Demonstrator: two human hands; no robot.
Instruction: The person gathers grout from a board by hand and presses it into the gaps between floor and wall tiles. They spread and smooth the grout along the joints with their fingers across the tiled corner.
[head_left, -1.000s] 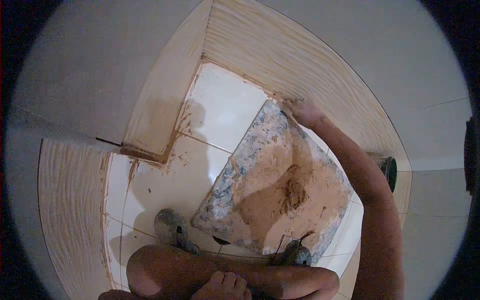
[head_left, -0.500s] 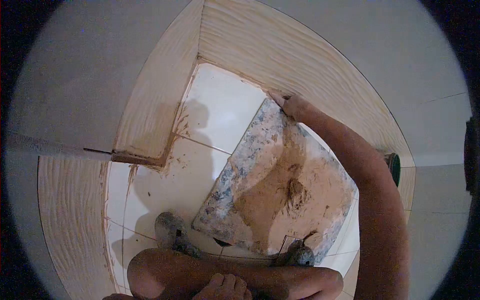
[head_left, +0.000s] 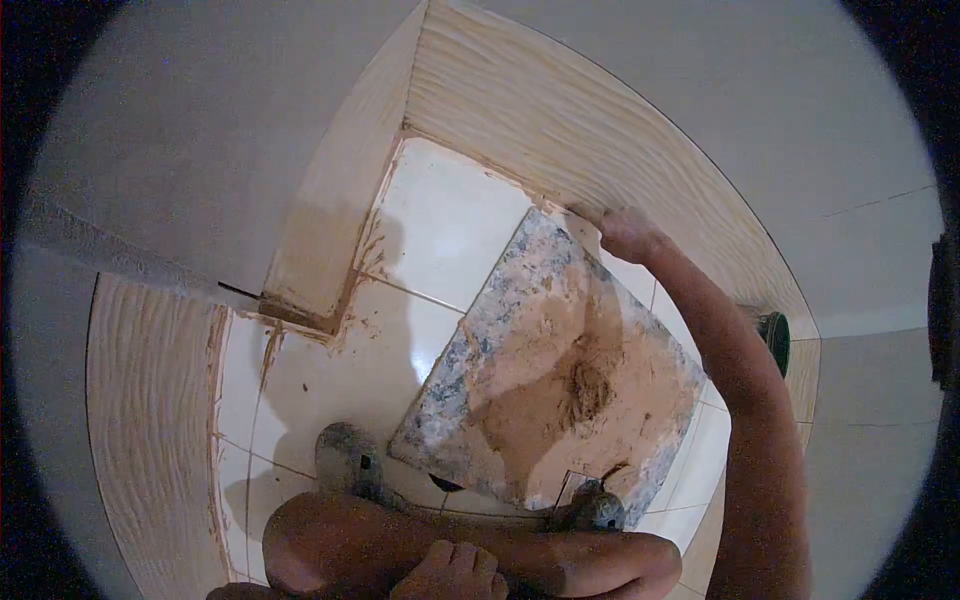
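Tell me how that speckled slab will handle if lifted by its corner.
The speckled slab looks like flat, square-cut stone, so probably stiff and heavy for its size. Brown paste smeared across its face may make it slippery to grip. With only the right hand at its far corner, it would likely tilt awkwardly.

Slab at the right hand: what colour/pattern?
Speckled grey-and-white slab, its middle smeared reddish-brown; shows best in the head view.

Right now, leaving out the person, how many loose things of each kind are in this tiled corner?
Speckled stone slab, held at its top corner by the right hand: 1
Grey muddy shoes: 2
Dark green round object: 1
Total: 4
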